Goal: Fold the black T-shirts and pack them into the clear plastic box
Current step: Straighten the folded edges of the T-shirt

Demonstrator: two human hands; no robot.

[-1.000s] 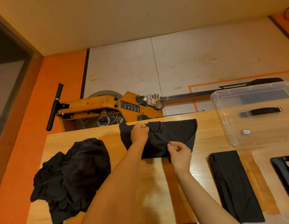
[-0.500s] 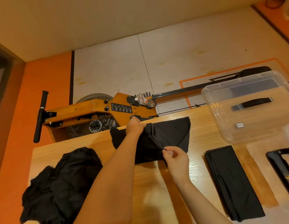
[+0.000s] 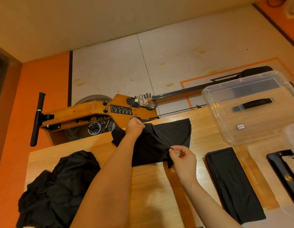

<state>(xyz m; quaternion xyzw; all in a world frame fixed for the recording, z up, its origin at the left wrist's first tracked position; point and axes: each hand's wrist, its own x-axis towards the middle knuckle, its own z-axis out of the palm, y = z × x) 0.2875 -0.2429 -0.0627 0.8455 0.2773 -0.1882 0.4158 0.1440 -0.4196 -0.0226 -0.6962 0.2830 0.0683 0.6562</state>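
Lifted slightly since the earlier view, the far edge of the shirt point(image 3: 169, 139) now rides higher in the left hand point(image 3: 134, 127) while the right hand point(image 3: 182, 156) has drawn its pinch a little toward the near side.

Both hands are clamped on the same shirt: the left grips a bunch of cloth at the far edge, the right pinches a seam near the front edge; the shirt lies mid-desk point(image 3: 151, 186), between a loose pile of shirts point(image 3: 60, 186) at left and one folded shirt point(image 3: 231, 183) at right, with the clear box point(image 3: 251, 107) beyond, apparently empty. To fold well, keep the line between the two pinches taut and straight, swing the cloth over in one motion, then lay it flat and smooth out creases.
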